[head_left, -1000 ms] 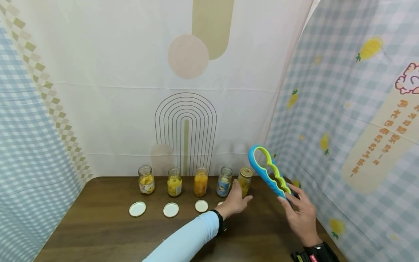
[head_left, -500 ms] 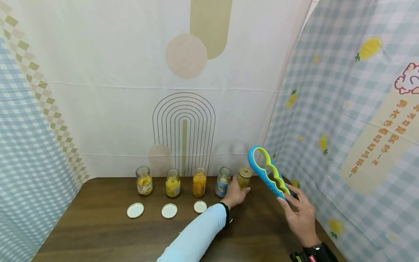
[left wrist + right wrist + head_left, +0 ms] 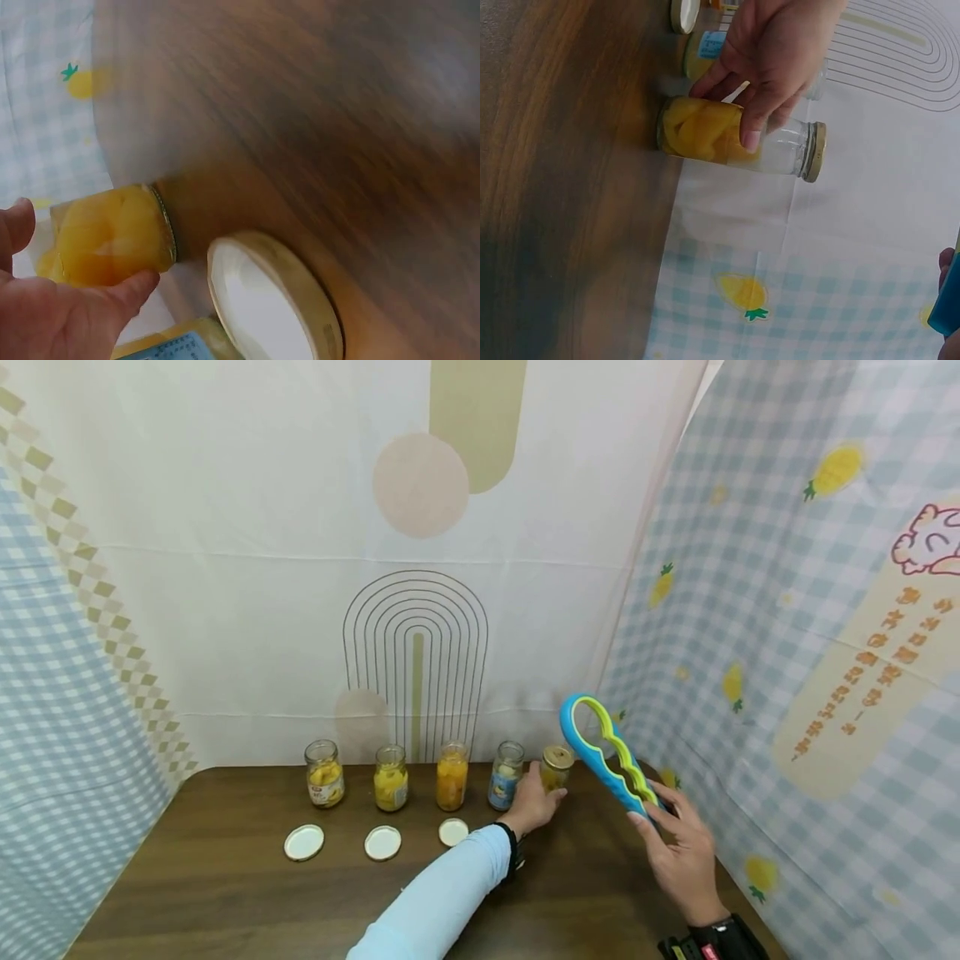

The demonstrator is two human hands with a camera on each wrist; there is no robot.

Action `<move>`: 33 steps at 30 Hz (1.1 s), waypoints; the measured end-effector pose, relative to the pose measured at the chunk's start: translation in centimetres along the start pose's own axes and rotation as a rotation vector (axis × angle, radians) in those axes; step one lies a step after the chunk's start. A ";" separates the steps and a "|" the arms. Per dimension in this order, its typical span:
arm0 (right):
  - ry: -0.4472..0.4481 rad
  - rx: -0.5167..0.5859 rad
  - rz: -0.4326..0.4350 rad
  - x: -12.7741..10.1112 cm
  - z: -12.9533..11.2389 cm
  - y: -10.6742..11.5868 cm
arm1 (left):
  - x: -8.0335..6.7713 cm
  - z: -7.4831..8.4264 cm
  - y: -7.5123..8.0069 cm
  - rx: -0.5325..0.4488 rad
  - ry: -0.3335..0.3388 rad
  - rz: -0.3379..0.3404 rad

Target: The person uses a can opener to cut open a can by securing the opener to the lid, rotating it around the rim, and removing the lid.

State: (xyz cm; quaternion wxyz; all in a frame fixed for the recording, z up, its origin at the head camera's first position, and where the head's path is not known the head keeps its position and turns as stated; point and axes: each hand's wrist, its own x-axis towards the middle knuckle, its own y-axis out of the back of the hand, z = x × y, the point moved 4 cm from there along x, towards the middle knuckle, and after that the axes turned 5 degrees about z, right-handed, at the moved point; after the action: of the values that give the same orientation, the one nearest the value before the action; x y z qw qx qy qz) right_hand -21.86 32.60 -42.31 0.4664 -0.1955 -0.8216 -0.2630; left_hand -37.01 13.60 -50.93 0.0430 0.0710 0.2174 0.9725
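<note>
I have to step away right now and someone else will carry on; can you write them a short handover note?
Left hand: grips the lidded jar, the rightmost of five jars on the table, which stands upright.
Right hand: holds the blue and green jar opener raised beside that jar, not yet on its gold lid.
Done: the other four jars in the row stand open; three loose lids lie in front of them, and a fourth lid shows beside the hand in the left wrist view.
Left: this last lid is still on.

Capped jar [image 3: 556,768] of yellow fruit, upright, right end of the row, centre-right of frame. Blue-green opener [image 3: 606,756] raised, tilted, just right of it.
</note>
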 end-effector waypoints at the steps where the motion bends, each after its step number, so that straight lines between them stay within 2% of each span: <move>1: 0.002 -0.002 0.000 0.0 -0.1 0.0 | -0.1 -0.1 0.0 0.013 -0.011 -0.014; 4: 0.010 -0.002 0.002 0.1 -0.2 0.1 | -0.6 0.0 0.5 0.048 -0.060 -0.070; 6: 0.009 0.001 -0.002 0.0 -0.3 0.1 | -1.3 0.3 1.2 0.038 -0.098 -0.111; 10: 0.004 0.001 -0.014 0.1 -0.3 0.0 | -3.3 1.4 2.9 0.017 -0.160 -0.156; 14: -0.010 -0.008 -0.024 0.2 -0.3 -0.1 | -5.8 1.8 4.6 0.013 -0.188 -0.169; 18: -0.034 -0.003 -0.039 0.2 -0.5 -0.3 | -8.5 1.7 6.6 0.003 -0.185 -0.164; 27: 0.005 0.005 -0.041 0.4 -0.5 -1.3 | -15.0 1.1 11.7 -0.045 -0.156 -0.180; 30: 0.004 0.007 -0.040 0.2 -0.4 -1.4 | -17.1 0.9 12.9 -0.084 -0.144 -0.165; 33: -0.012 0.023 -0.046 0.1 -0.4 -1.6 | -18.4 0.8 13.9 -0.111 -0.146 -0.131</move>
State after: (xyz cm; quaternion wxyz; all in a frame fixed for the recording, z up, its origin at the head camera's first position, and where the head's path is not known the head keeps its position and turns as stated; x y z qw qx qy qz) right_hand -22.52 31.09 -42.44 0.4574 -0.1731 -0.8317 -0.2630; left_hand -19.46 -0.72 -46.40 0.1262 0.1249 0.1639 0.9704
